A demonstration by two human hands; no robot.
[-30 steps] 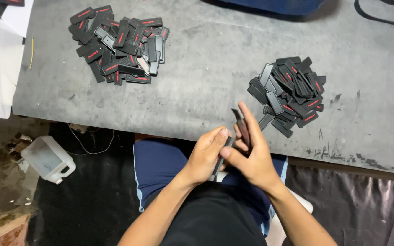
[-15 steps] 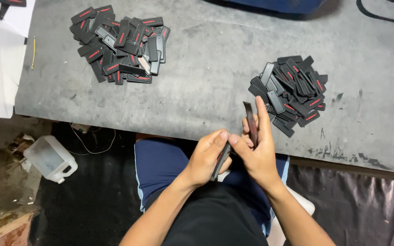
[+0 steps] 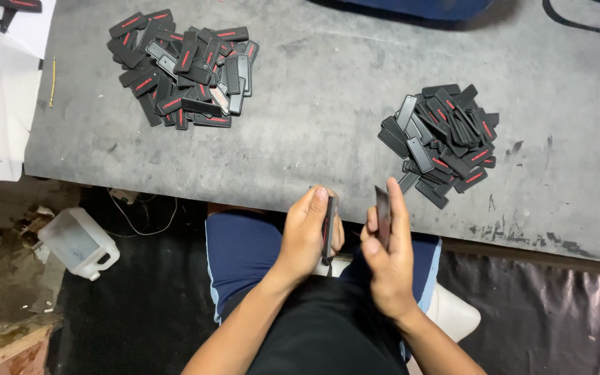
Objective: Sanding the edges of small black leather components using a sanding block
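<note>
Left hand (image 3: pixel 307 232) grips black tag (image 3: pixel 329 228), right hand (image 3: pixel 387 260) another (image 3: pixel 382 217); two tag piles (image 3: pixel 185 66) (image 3: pixel 446 142) wait on counter (image 3: pixel 314 132).

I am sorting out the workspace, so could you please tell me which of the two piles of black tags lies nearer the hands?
The right-hand pile, just beyond the right hand. The other pile sits far off at the table's left end.
</note>
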